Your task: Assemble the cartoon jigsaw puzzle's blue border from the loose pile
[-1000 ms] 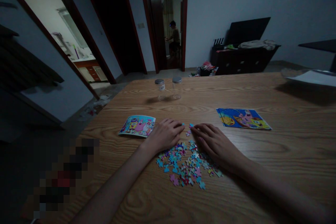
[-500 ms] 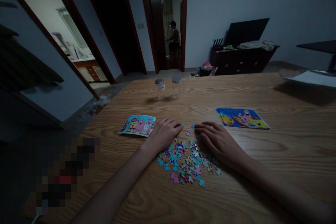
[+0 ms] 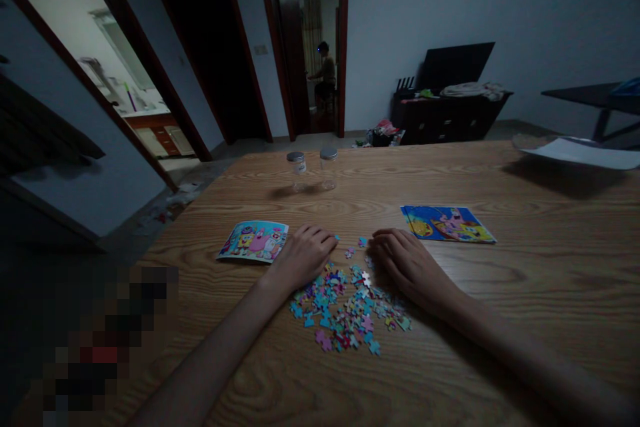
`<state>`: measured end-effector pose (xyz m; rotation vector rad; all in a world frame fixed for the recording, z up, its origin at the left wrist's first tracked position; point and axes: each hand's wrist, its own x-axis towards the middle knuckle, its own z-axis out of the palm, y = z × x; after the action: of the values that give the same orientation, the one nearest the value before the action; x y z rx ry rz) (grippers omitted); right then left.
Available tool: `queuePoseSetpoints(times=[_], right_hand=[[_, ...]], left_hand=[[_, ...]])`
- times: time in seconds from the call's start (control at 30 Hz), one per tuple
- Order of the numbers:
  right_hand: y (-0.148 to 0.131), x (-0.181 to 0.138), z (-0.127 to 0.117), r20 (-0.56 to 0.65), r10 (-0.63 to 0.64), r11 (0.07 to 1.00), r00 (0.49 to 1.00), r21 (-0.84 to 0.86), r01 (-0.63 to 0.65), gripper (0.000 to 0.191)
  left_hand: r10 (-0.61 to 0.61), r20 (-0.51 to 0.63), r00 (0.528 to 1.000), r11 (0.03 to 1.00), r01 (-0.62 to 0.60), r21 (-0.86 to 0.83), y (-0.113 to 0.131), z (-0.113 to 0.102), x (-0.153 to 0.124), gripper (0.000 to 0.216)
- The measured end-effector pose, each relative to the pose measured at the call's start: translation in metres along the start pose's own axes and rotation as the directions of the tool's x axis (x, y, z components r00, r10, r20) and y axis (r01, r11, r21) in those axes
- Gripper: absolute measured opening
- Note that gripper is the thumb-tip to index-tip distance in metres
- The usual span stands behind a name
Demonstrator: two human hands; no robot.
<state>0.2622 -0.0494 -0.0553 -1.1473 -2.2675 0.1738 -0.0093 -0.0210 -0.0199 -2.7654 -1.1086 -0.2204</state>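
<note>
Puzzle pieces (image 3: 345,310) lie in a loose heap on the wooden table (image 3: 525,267), right in front of the person, with a few strays (image 3: 354,247) just beyond the pile. Left hand (image 3: 305,255) rests at the heap's left edge, fingers curled loosely down, gripping nothing I can make out. Right hand (image 3: 407,263) lies flat and spread at the right edge, fingertips touching pieces. Sorting well here, I'd say, means spreading the heap thin with light fingertip pushes, picture sides up, nothing sliding off. Counting outward: two picture cards, one (image 3: 254,241) left, one (image 3: 447,224) right; two capped jars (image 3: 311,169) farther back; one white sheet (image 3: 583,155) far right. A person sits through the far doorway (image 3: 323,73).
</note>
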Motion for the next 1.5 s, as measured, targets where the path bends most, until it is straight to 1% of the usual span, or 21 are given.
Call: queuePoseSetpoints(times=[0.1, 0.33, 0.57, 0.63, 0.73, 0.8, 0.87, 0.97, 1.03, 1.1, 1.17, 1.3, 1.37, 1.5], right_hand=[[0.000, 0.001, -0.001, 0.009, 0.001, 1.000, 1.000, -0.009, -0.001, 0.023], [-0.008, 0.001, -0.001, 0.090, -0.061, 0.996, 0.994, -0.066, 0.067, 0.038], [-0.002, 0.000, 0.003, 0.114, -0.070, 0.995, 0.991, -0.065, 0.077, 0.040], [-0.003, 0.000, 0.002, 0.104, -0.065, 0.996, 0.992, -0.057, 0.072, 0.039], [-0.004, 0.000, 0.000, 0.046, -0.040, 0.998, 0.998, -0.040, 0.042, 0.038], [-0.005, 0.001, -0.002, 0.016, -0.024, 1.000, 1.000, -0.018, 0.025, 0.034], [-0.004, 0.002, -0.005, 0.018, -0.036, 0.999, 0.999, 0.000, 0.036, 0.028], [-0.001, 0.003, -0.011, 0.050, -0.082, 0.996, 0.995, -0.018, 0.083, 0.021], [0.001, 0.004, -0.016, 0.109, -0.128, 0.991, 0.986, -0.025, 0.132, 0.017], [0.003, 0.005, -0.020, 0.173, -0.179, 0.984, 0.969, 0.008, 0.180, 0.014], [0.003, 0.005, -0.024, 0.210, -0.209, 0.978, 0.955, 0.061, 0.201, 0.014], [0.004, 0.006, -0.030, 0.243, -0.205, 0.976, 0.948, 0.122, 0.180, 0.026], [0.004, 0.005, -0.031, 0.246, -0.203, 0.975, 0.948, 0.138, 0.173, 0.027], [0.004, 0.004, -0.027, 0.236, -0.194, 0.972, 0.952, 0.174, 0.155, 0.026]], left_hand=[[-0.002, -0.006, 1.000, 1.000, 0.002, -0.001, -0.002, 0.001, 0.000, 0.019], [-0.007, -0.015, 1.000, 1.000, 0.007, -0.006, -0.001, 0.000, 0.000, 0.018], [-0.008, -0.021, 1.000, 1.000, 0.008, -0.020, -0.001, 0.002, 0.000, 0.019], [-0.010, -0.023, 1.000, 1.000, 0.010, -0.027, -0.001, 0.001, 0.000, 0.020], [-0.019, -0.033, 0.999, 0.999, 0.018, -0.035, -0.002, 0.000, 0.000, 0.020], [-0.029, -0.053, 0.998, 0.999, 0.027, -0.043, -0.002, 0.000, 0.000, 0.020], [-0.033, -0.072, 0.997, 0.998, 0.028, -0.063, 0.001, 0.001, 0.001, 0.019], [-0.020, -0.088, 0.996, 0.994, 0.010, -0.111, 0.009, 0.006, 0.001, 0.016], [-0.004, -0.092, 0.996, 0.991, -0.008, -0.136, 0.014, 0.009, 0.001, 0.016], [0.012, -0.090, 0.996, 0.988, -0.026, -0.154, 0.016, 0.011, 0.001, 0.017], [0.019, -0.090, 0.996, 0.982, -0.036, -0.186, 0.015, 0.012, 0.001, 0.018], [-0.012, -0.107, 0.994, 0.955, -0.020, -0.296, 0.010, 0.015, 0.000, 0.016], [-0.021, -0.112, 0.993, 0.942, -0.018, -0.334, 0.008, 0.016, 0.000, 0.017], [0.015, -0.106, 0.994, 0.935, -0.051, -0.352, 0.005, 0.018, 0.000, 0.018]])
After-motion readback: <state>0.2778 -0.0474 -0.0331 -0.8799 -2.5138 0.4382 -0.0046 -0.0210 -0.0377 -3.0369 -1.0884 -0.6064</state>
